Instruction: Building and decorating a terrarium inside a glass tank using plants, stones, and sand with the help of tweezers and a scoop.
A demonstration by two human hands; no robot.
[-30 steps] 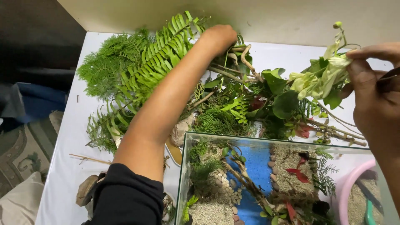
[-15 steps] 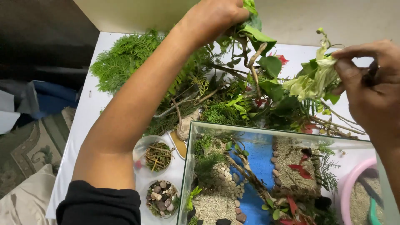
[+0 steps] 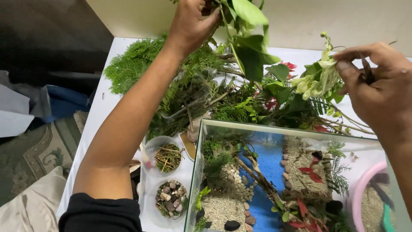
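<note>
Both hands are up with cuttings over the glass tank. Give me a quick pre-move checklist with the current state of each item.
1. Left hand has a firm hold on the leafy green sprig: ok, fingers closed round its stems, lifted above the pile.
2. Right hand holds the pale green sprig: ok, pinched at its end.
3. Sprig free of the foliage pile: cannot tell, lower stems run down among the other greens.
4. Glass tank open on top: ok, no lid in sight.
5. Blue strip inside uncovered: mostly ok, a twig lies across it.
6. Bowl of pebbles and bowl of twigs out of the arm's way: not ok, they sit right beside the left forearm.
</note>
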